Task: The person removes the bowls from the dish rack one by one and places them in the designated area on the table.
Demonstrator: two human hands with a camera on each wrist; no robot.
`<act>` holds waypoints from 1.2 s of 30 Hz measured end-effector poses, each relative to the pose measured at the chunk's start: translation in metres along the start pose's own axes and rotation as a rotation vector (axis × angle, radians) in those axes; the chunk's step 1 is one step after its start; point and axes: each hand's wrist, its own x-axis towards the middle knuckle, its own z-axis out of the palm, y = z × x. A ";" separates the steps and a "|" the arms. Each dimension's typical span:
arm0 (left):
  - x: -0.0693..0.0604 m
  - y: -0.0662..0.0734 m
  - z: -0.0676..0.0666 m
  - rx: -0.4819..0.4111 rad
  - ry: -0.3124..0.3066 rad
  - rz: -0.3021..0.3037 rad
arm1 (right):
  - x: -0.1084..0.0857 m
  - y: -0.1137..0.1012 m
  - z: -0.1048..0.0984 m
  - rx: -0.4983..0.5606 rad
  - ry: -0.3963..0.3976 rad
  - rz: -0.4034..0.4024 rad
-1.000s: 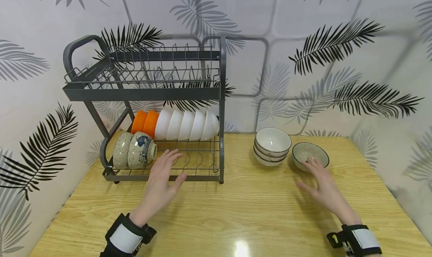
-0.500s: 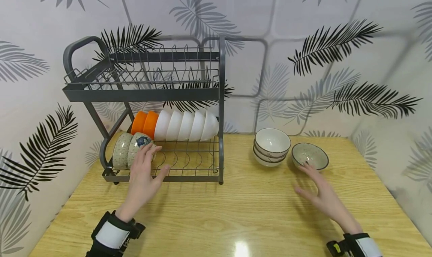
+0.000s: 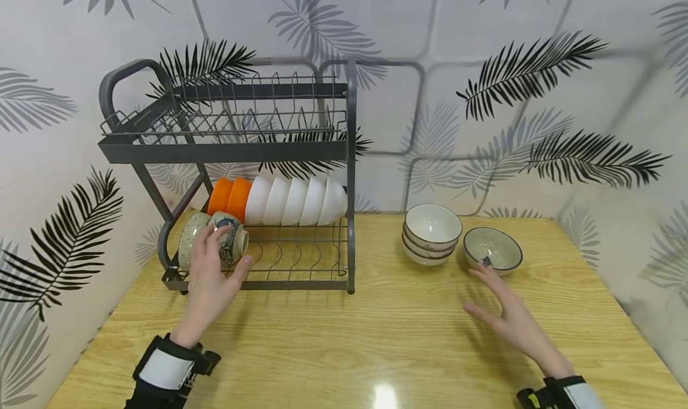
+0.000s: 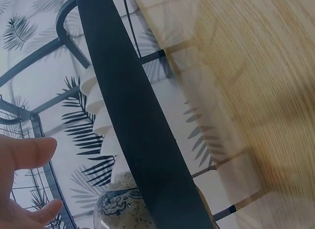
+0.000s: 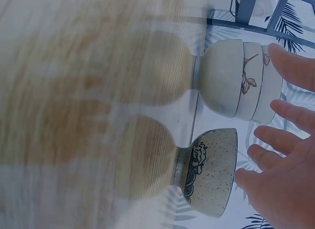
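Two speckled bowls stand on edge at the left of the rack's lower tier; the one with a blue pattern (image 3: 228, 240) has my left hand (image 3: 208, 289) at its front, fingers spread and overlapping it; contact cannot be told. In the left wrist view that patterned bowl (image 4: 125, 209) shows below my spread fingers (image 4: 29, 153). My right hand (image 3: 513, 322) hovers in front of a single speckled bowl (image 3: 493, 248), which stands upright on the table. In the right wrist view the fingers (image 5: 280, 138) are apart, near this bowl (image 5: 211, 172), holding nothing.
A dark two-tier rack (image 3: 226, 152) stands at the left, its upper tier bare. Orange bowls (image 3: 239, 199) and several white bowls (image 3: 294, 201) line the back of the lower tier. A stack of bowls (image 3: 432, 236) is on the wooden table (image 3: 376, 325), left of the single bowl.
My left hand has moved left, from the rack's wire slots to the front of the speckled bowls. My right hand has drawn back slightly toward me. The bowls have not visibly moved.
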 end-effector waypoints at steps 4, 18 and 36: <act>0.002 -0.004 -0.005 -0.017 -0.033 -0.070 | 0.000 -0.002 0.001 0.000 -0.007 0.003; 0.017 -0.010 -0.019 -0.031 -0.051 -0.116 | 0.000 -0.001 0.002 0.004 -0.016 0.009; 0.027 -0.009 -0.021 -0.010 -0.101 -0.222 | -0.002 0.000 0.005 0.017 -0.005 -0.004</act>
